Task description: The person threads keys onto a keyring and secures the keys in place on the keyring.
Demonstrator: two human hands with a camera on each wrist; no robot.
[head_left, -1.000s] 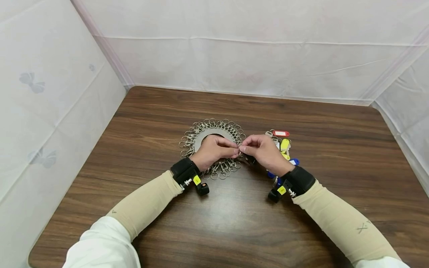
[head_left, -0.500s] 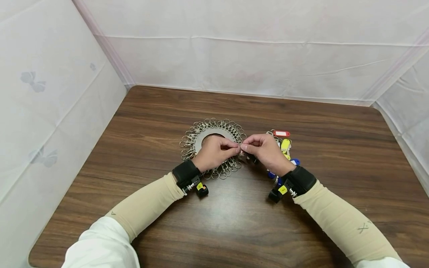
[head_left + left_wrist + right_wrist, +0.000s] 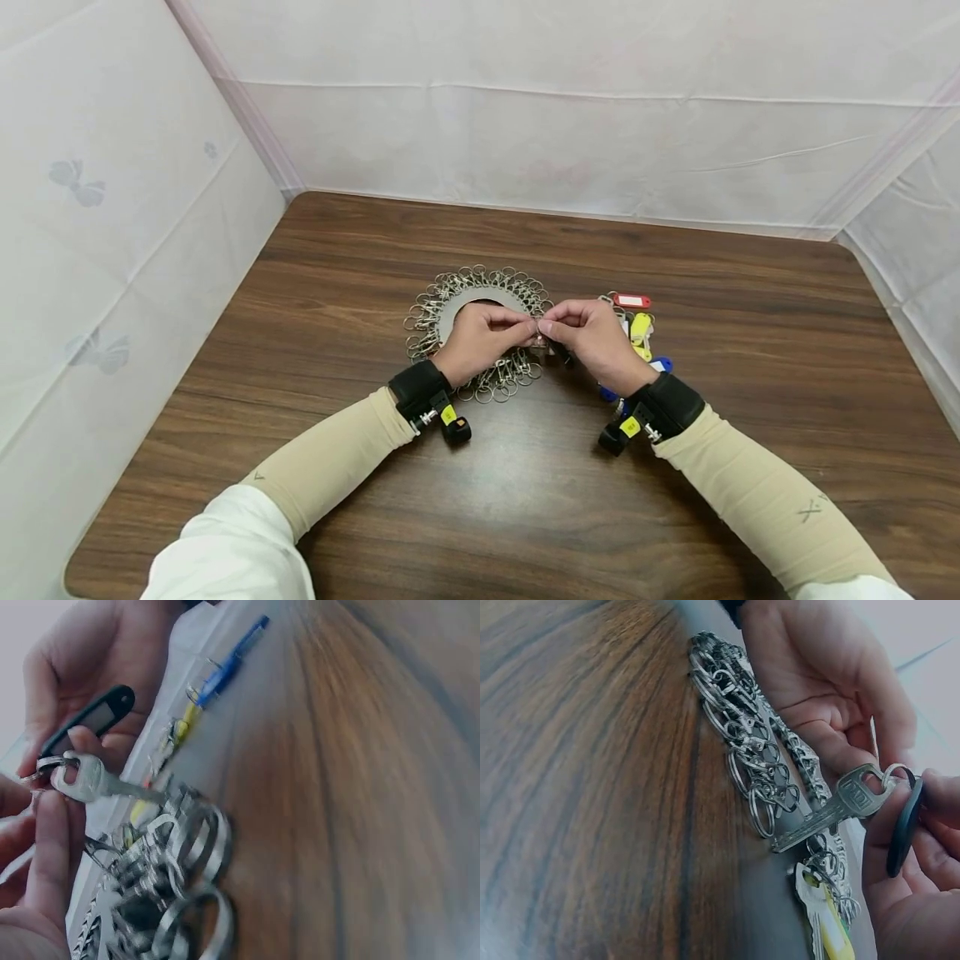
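Both hands meet just above the middle of the dark wooden table (image 3: 525,500). The left hand (image 3: 480,340) has its fingertips curled in a pinch on a small silver split ring (image 3: 895,774), which passes through the head of a silver metal key (image 3: 832,810). The right hand (image 3: 592,337) pinches the same ring from the other side and holds a black plastic key tag (image 3: 90,724) against its palm. The key hangs blade-down between the hands, its tip near the flat grey disc ringed with silver snap hooks and key rings (image 3: 450,304), which lies under the left hand. A pile of coloured plastic key tags with keys (image 3: 637,325), red, yellow and blue, lies just right of the right hand, toward the table's far right.

The ring is small and springy, so a slipping nail could let it snap closed, or the key could drop off into the hooks and tangle there. The black tag could also twist and block the ring's gap.

Against the frames from a second ago, little differs: the hands sit a shade farther from the table's near edge, the pinch unchanged, disc and tags unmoved.
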